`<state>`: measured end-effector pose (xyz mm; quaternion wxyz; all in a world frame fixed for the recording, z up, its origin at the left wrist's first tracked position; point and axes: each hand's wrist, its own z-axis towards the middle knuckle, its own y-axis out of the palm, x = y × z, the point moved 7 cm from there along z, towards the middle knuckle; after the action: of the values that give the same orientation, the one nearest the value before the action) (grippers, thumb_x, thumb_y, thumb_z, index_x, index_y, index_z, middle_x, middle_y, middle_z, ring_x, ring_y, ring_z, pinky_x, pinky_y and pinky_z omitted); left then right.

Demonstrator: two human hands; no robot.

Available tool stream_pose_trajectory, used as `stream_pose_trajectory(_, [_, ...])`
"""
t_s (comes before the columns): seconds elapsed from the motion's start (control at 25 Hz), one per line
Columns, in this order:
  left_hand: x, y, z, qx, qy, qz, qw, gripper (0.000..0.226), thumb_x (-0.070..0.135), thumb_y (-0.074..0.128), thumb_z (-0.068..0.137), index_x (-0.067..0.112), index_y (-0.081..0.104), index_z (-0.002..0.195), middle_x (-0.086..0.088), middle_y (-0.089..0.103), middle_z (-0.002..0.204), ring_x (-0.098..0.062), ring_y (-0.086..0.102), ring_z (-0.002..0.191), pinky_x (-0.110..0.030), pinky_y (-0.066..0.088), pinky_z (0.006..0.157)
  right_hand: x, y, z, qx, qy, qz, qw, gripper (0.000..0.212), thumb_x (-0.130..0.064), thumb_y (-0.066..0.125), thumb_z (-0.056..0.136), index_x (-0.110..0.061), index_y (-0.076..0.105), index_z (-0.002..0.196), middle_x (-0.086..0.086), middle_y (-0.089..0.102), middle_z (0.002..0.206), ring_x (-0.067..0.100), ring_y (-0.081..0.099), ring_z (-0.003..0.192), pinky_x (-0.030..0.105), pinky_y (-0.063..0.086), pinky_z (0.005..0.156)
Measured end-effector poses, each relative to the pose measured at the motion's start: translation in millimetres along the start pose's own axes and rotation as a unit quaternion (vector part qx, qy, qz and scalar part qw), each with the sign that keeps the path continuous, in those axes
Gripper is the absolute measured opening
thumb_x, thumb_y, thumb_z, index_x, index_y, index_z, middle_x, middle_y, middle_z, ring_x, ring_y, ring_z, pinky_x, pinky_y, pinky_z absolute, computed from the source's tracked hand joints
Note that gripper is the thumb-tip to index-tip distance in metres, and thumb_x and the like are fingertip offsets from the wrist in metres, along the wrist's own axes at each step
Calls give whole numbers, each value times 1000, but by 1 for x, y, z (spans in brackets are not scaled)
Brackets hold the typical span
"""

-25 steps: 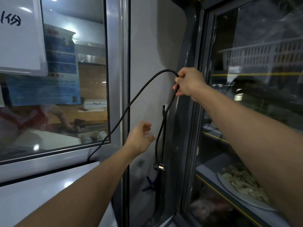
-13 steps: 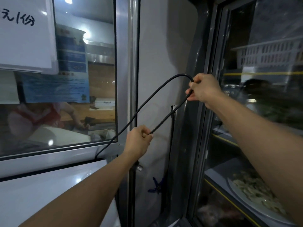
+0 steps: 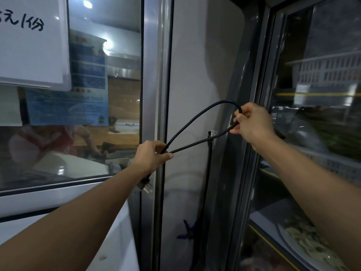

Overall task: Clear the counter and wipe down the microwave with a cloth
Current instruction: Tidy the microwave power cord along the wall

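A black power cord (image 3: 197, 116) is folded into a loop in front of a grey wall panel. My right hand (image 3: 254, 124) pinches the bend of the loop at the upper right. My left hand (image 3: 150, 157) is closed around both strands where they meet, lower left. The cord's plug (image 3: 145, 185) hangs just below my left wrist. A white appliance top (image 3: 115, 241) shows under my left forearm. No cloth is in view.
A glass window (image 3: 88, 114) with a white paper sign (image 3: 33, 42) fills the left; another person is visible behind it. A glass-door display fridge (image 3: 312, 133) stands at right, with a plate of food (image 3: 304, 243) on a lower shelf. A blue clamp (image 3: 187, 229) sits low on the wall.
My left hand rose from open and empty to close around the cord's two strands. The plug end, which hung free below my right hand, now dangles by my left wrist.
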<state>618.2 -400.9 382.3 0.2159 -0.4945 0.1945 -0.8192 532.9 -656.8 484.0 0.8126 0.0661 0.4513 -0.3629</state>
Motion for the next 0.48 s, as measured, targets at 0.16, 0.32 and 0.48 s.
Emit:
stream_pose_trajectory(0.16, [-1,-6,9,25,11,6,1000,17,23,73,79,12,74,93,-4,71,82,-8,59,68,-14,41,60,15,1,-4,-6,10,15,1000,30,-2,46,95,-26,49,79,3,59,84,20,63,78,28,56,62])
stream_pose_trajectory(0.32, [-1,-13,15,6,16,6,1000,15,21,72,81,12,74,92,2,67,72,-1,54,59,-13,39,55,18,5,1,-36,-33,-42,998,32,-4,60,87,-24,53,110,1,64,96,13,62,89,29,51,82])
stream_pose_trajectory(0.48, [2,-12,20,-24,31,30,999,14,19,71,81,13,73,93,3,68,74,0,56,60,-12,42,55,8,40,0,-123,-119,-192,966,52,-9,67,83,-24,49,130,-2,60,117,12,54,107,25,41,92])
